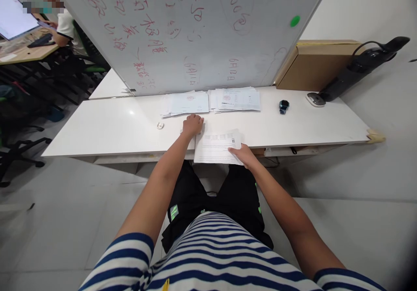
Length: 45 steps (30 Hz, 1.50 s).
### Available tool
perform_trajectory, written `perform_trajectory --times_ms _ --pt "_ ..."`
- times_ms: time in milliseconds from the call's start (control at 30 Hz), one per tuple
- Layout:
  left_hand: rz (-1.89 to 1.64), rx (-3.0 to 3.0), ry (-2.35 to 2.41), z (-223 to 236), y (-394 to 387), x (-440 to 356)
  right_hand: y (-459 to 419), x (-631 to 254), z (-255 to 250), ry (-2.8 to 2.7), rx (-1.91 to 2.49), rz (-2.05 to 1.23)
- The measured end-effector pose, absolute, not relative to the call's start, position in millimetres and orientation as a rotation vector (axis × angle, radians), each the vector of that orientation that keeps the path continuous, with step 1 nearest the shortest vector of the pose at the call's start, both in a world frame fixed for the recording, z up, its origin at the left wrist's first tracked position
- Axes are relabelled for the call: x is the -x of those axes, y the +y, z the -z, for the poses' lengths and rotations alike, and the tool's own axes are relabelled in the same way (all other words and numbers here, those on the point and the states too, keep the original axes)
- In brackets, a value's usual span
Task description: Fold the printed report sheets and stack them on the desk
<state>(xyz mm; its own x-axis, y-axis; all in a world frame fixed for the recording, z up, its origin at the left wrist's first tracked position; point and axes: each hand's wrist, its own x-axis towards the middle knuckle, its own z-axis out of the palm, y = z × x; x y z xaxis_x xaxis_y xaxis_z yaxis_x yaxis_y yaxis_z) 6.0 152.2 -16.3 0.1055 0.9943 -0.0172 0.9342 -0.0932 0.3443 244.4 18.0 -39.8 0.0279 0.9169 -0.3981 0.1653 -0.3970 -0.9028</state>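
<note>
Presently, the printed paper lies at the front edge of the white desk, its lower part projecting past that edge above the person's lap. Rows of small text cover its face, too small to read, with a dark square mark near the upper right corner; whether it is one sheet or several cannot be determined. The right hand grips its right side, thumb on top and the other fingers underneath. The left hand is palm down at the upper left corner, fingers bent and close together; whether it grasps anything cannot be told.

Just beyond the left hand lie two stacks of papers side by side: the left stack and the right stack, both with slightly uneven edges and a reddish stamp on top. A small white ring-like item sits left of the left hand. Toward the right end are a dark watch, a computer mouse, a black cylindrical device leaning at a tilt, and a cardboard box. Behind the stacks stands a whiteboard bearing red handwriting and round magnets. At far left, another person sits near a lit monitor.
</note>
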Motion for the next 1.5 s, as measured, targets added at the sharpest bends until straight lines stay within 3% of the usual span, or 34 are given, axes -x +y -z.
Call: perform_trajectory --times_ms 800,900,1067,1267,1500 --pt "-0.336 -2.076 1.962 12.1 152.5 -9.8 16.6 -240.3 38.5 -1.085 1.626 -1.387" --pt "-0.467 -1.954 1.842 1.3 151.0 -3.4 15.9 -238.9 36.4 -1.108 1.623 -1.383" --pt "-0.992 -1.939 1.76 -13.8 126.3 16.8 12.9 -243.9 36.5 -1.127 1.643 -1.324" --pt "-1.014 -1.955 2.099 16.7 85.4 55.2 -1.3 -276.0 20.0 -1.072 1.642 -1.065" --pt "-0.886 -2.117 2.087 41.5 76.3 62.7 -35.1 -299.9 -25.0 -1.032 1.631 -0.931"
